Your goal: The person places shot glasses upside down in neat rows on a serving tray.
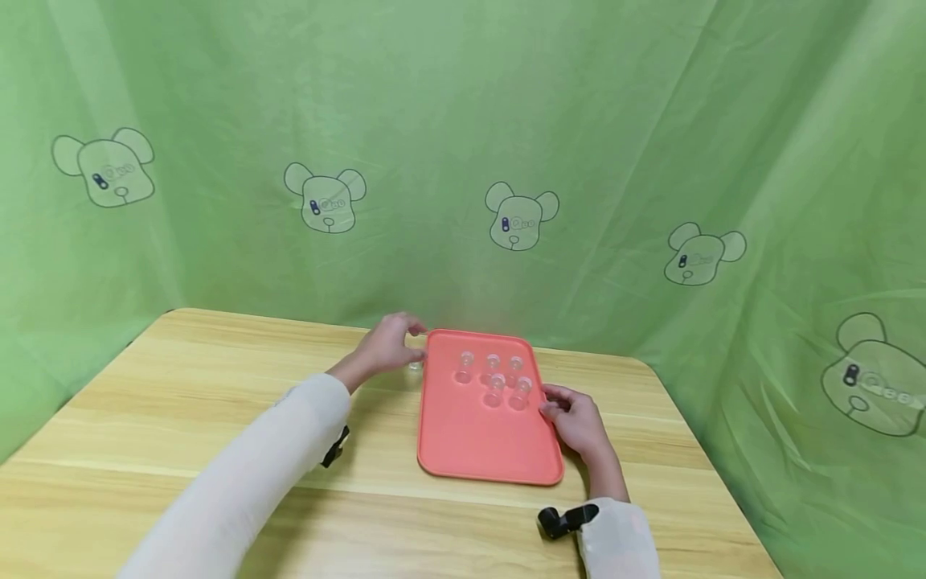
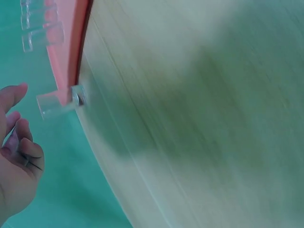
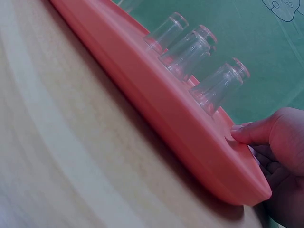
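Note:
A red tray point(image 1: 470, 442) lies on the wooden table. Several clear glasses stand mouth down on it, among them one glass point(image 3: 219, 88) near the right rim. Just outside the tray's left edge, another clear glass point(image 2: 54, 105) stands upright on the table, its thick base down. My left hand point(image 1: 388, 344) is beside that glass, fingers loosely bent and apart from it in the left wrist view. At the tray's right edge, my right hand point(image 1: 577, 422) grips the rim, thumb on top and the other fingers partly hidden at the outer side.
A green curtain point(image 1: 427, 265) with printed bear heads hangs behind and beside the wooden table point(image 1: 217, 386). Black wrist devices are worn at both sleeves, such as the right one point(image 1: 567, 521).

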`<action>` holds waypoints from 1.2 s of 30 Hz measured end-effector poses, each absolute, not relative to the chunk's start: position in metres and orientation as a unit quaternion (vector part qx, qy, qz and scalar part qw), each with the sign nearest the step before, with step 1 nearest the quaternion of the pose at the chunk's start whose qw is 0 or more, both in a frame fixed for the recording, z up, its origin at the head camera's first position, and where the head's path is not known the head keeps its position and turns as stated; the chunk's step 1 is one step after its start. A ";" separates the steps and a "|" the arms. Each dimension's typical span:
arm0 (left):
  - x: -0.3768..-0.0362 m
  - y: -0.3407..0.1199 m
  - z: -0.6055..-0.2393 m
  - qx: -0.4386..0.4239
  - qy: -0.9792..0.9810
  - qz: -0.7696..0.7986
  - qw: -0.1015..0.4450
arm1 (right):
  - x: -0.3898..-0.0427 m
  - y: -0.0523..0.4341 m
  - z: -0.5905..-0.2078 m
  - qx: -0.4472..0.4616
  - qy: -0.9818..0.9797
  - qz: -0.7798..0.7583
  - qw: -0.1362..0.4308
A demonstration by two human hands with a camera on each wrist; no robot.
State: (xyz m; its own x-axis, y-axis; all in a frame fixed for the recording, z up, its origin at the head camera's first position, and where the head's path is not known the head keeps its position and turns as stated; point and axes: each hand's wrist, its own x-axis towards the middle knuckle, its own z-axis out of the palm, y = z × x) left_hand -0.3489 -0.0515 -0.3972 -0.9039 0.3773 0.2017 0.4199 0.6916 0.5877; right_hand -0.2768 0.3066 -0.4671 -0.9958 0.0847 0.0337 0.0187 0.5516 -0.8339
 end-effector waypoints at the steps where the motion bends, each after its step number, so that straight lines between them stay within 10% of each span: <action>1: -0.350 -0.053 -0.399 -0.216 -0.919 -0.327 0.030 | -0.277 0.307 -0.468 -0.029 -0.880 0.472 0.036; 36: -0.356 -0.056 -0.435 -0.178 -0.909 -0.375 -0.029 | -0.275 0.306 -0.465 -0.031 -0.882 0.469 0.034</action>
State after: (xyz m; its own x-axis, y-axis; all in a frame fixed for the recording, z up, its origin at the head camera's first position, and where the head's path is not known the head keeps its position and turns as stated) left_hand -0.3558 -0.0557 -0.4347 -0.9352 0.3450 0.0802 0.3013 0.6556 0.6924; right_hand -0.2749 0.3061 -0.4652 -0.9958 0.0862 0.0320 0.0216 0.5573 -0.8300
